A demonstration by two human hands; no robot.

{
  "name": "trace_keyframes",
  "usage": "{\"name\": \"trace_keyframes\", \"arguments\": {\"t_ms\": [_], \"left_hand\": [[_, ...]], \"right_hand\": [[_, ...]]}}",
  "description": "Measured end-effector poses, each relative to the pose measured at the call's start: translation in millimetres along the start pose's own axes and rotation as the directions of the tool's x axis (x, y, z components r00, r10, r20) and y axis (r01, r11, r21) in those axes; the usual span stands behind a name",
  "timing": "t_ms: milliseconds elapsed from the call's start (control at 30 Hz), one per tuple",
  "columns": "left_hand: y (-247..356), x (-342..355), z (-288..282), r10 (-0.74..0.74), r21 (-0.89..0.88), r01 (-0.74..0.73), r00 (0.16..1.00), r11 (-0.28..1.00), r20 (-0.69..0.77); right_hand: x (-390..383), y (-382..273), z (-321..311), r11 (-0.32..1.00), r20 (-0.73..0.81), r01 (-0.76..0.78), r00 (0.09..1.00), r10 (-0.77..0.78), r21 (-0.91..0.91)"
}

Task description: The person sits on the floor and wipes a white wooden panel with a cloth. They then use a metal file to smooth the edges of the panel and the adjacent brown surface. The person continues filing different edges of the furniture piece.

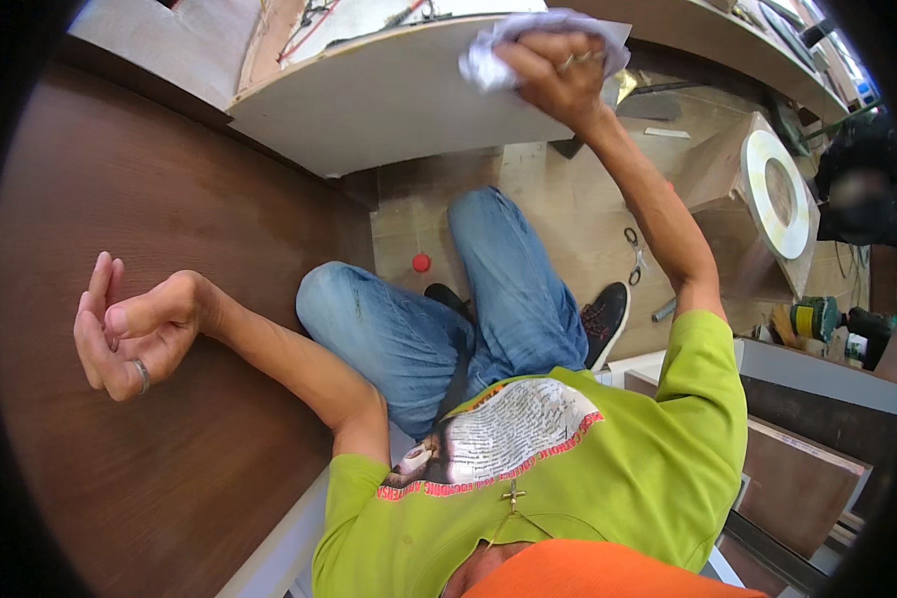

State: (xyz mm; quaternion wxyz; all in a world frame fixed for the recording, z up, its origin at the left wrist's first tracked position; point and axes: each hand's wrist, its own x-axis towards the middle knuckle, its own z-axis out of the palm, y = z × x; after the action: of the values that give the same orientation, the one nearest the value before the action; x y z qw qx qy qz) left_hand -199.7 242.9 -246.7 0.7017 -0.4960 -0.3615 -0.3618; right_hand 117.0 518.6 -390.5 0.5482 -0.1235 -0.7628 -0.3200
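Observation:
Up at the top, right of centre, my right hand [560, 78] is closed on a crumpled white cloth [482, 66]. The cloth lies against the right end of a pale, curved-edged panel [389, 105]. My left hand [135, 334] hangs in front of a broad dark brown wood panel [219, 488], its fingers loosely bent and somewhat apart. Nothing shows in that hand, and I cannot tell whether it touches the wood.
Scissors [634, 255] and a red round cap [422, 263] lie on the floor between and beside my legs. To the right stands a wooden box [720, 164] with a white roll of edge tape [775, 194] against it. A green container [815, 319] sits farther right.

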Motion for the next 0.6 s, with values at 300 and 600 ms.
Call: {"name": "trace_keyframes", "arguments": {"t_ms": [300, 600], "left_hand": [[7, 7, 2, -0.002, -0.03, 0.003, 1.0, 1.0, 0.021], [-3, 4, 1, 0.028, 0.015, -0.027, 1.0, 1.0, -0.008]], "right_hand": [[-84, -68, 38, 0.904, -0.313, -0.425, 0.866, 0.391, -0.046], [-25, -23, 28, 0.93, -0.373, -0.368, 0.861, 0.346, 0.013]]}}
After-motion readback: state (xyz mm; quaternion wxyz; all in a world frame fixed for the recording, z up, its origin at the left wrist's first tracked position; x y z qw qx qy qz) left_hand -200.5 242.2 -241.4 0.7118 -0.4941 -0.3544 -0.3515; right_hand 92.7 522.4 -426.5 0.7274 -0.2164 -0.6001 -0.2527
